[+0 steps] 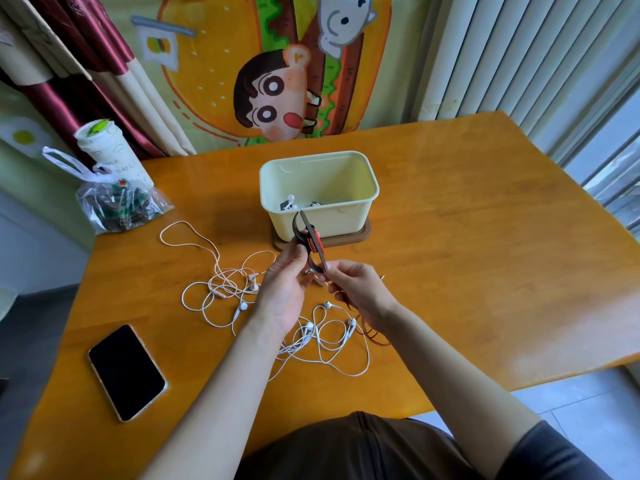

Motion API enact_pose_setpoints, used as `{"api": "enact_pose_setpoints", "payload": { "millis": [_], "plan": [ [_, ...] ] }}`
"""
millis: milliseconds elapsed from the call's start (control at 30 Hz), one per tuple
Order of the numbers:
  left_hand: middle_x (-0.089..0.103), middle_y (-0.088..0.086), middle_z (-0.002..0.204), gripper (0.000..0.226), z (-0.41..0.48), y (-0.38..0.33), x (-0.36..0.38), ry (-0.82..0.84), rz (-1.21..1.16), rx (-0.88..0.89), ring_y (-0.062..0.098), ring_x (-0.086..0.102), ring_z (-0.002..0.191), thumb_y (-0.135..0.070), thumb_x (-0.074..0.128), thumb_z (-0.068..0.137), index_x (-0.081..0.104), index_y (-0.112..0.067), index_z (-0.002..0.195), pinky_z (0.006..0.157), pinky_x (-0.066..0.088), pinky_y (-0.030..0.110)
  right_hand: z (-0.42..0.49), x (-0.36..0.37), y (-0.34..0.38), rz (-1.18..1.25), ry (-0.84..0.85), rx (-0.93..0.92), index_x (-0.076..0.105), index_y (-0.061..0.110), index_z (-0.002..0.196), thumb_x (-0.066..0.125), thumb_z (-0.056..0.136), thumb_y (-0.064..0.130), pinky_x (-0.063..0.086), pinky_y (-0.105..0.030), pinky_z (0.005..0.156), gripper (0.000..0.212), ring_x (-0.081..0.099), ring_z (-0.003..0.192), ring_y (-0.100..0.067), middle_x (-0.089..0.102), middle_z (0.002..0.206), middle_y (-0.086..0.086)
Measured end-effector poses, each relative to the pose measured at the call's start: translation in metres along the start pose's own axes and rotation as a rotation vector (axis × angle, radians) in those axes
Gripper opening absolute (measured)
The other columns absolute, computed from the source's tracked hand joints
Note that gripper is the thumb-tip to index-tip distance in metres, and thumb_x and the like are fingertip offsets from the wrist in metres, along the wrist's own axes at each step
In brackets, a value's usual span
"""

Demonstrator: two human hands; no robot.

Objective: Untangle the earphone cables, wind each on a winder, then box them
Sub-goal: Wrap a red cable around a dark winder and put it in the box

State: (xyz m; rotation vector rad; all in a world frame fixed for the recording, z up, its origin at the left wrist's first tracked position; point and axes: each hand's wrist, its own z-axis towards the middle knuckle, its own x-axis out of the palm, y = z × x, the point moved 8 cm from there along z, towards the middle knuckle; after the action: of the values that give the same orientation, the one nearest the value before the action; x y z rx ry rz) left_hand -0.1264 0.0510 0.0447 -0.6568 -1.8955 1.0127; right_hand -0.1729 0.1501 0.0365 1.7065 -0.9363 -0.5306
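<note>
1. Across most of the view, the orange wooden table (467, 244) shows glossy planks with visible grain. Broad wood lies between the box and the table's right edge.
2. Behind the table's far edge hangs a cartoon cloth (277, 84).
3. Mid-table stands the box (318, 220), pale cream plastic, rectangular with rounded corners, open-topped, on a brown base. Its long axis runs left to right. White earbuds (290, 199) lie in its bottom left.
4. Near the left front edge lies a black phone (126, 372), face up and flat, its long axis slanting away to the left.
5. At the far left corner, a clear knotted plastic bag (117, 206) sits touching a white paper cup (104, 147).
6. 2 loose tangles of thin white earphone cables rest on the wood: 1 left of the hands (221, 289), 1 beneath the forearms (332, 344). A pinkish cable (188, 233) loops out toward the bag.
7. Above the table, just in front of the box, the left hand (285, 289) grips the winder (309, 244) with thumb and curled fingers.
8. The right hand (360, 292) pinches the red cable (372, 336) at the winder's lower end; the cable trails beneath the wrist.
9. Dark, slim and curved, the winder stands nearly upright, its upper tip pointing toward the box, with red turns around its middle.
</note>
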Motion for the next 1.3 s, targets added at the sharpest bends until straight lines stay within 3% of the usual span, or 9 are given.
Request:
{"api": "enact_pose_setpoints", "payload": {
  "millis": [267,367,567,700,833,967,1100,1233,1300],
  "plan": [
    [0.052,0.013,0.095,0.030,0.002,0.011,-0.005,-0.030,0.002,-0.048,0.022,0.052,0.090,-0.028,0.038,0.100,0.058,-0.020,0.121,0.082,0.038,0.033,0.001,0.004,-0.008,0.027,0.080,0.122,0.067,0.011,0.080,0.053,0.094,0.010,0.038,-0.014,0.047,0.020,0.047,0.053,-0.004,0.063,0.067,0.003],
    [0.048,0.015,0.104,0.030,0.004,0.013,-0.008,-0.063,-0.017,-0.075,0.027,0.047,0.097,-0.030,0.042,0.099,0.061,-0.021,0.119,0.085,0.037,0.036,-0.001,0.005,-0.008,-0.062,0.117,0.115,0.068,0.009,0.082,0.056,0.093,0.015,0.039,-0.014,0.049,0.018,0.047,0.053,-0.005,0.062,0.068,0.003],
    [0.057,0.012,0.108,0.030,0.002,0.011,-0.010,-0.206,-0.050,-0.038,0.023,0.050,0.098,-0.023,0.051,0.096,0.060,-0.016,0.124,0.071,0.041,0.029,-0.002,-0.002,0.010,-0.414,-0.018,-0.040,0.073,0.017,0.077,0.056,0.090,0.017,0.033,-0.015,0.047,0.021,0.041,0.048,-0.005,0.059,0.059,0.007],
    [0.068,-0.007,0.093,0.033,0.002,-0.003,-0.011,-0.280,0.182,0.144,0.006,0.058,0.085,-0.015,0.060,0.092,0.062,-0.014,0.124,0.069,0.046,0.016,-0.006,0.002,0.017,-0.624,-0.050,-0.155,0.073,0.013,0.083,0.052,0.091,0.015,0.030,-0.011,0.041,0.023,0.043,0.040,-0.002,0.059,0.061,0.006],
    [0.065,-0.020,0.087,0.032,0.001,-0.013,-0.006,-0.274,0.460,0.262,-0.007,0.060,0.084,-0.014,0.063,0.090,0.064,-0.013,0.122,0.071,0.046,0.009,-0.011,0.006,0.018,-0.736,-0.062,-0.230,0.073,0.010,0.087,0.048,0.093,0.012,0.035,-0.015,0.044,0.025,0.048,0.045,-0.005,0.062,0.067,0.000],
    [0.065,-0.003,0.088,0.033,0.003,-0.006,-0.022,-0.343,0.225,0.141,0.000,0.055,0.071,-0.011,0.060,0.092,0.062,-0.010,0.124,0.067,0.044,0.014,-0.013,-0.001,0.022,-0.739,-0.101,-0.236,0.073,0.010,0.087,0.049,0.092,0.011,0.034,-0.017,0.044,0.025,0.051,0.052,-0.014,0.063,0.066,-0.002],
    [0.057,0.001,0.074,0.034,0.002,0.010,-0.034,-0.451,-0.015,-0.019,0.011,0.044,0.067,-0.014,0.061,0.092,0.060,-0.006,0.125,0.054,0.036,0.020,-0.015,0.005,0.027,-0.804,-0.058,-0.276,0.073,0.012,0.085,0.048,0.091,0.010,0.038,-0.027,0.047,0.026,0.054,0.053,-0.023,0.067,0.069,-0.007],
    [0.057,0.003,0.073,0.030,-0.003,0.016,-0.030,-0.470,-0.056,-0.074,0.012,0.045,0.063,-0.016,0.061,0.092,0.064,-0.009,0.121,0.057,0.037,0.022,-0.018,0.015,0.022,-0.867,-0.006,-0.294,0.072,0.009,0.087,0.046,0.092,0.007,0.037,-0.021,0.046,0.027,0.055,0.052,-0.021,0.062,0.066,-0.002],
    [0.067,0.004,0.085,0.031,-0.005,0.012,-0.030,-0.452,0.053,-0.022,0.015,0.060,0.077,-0.016,0.062,0.091,0.064,-0.010,0.122,0.069,0.048,0.025,-0.019,0.016,0.021,-0.867,-0.006,-0.306,0.072,0.009,0.087,0.046,0.093,0.008,0.038,-0.024,0.047,0.027,0.058,0.055,-0.024,0.062,0.065,-0.002]
  ]
}}
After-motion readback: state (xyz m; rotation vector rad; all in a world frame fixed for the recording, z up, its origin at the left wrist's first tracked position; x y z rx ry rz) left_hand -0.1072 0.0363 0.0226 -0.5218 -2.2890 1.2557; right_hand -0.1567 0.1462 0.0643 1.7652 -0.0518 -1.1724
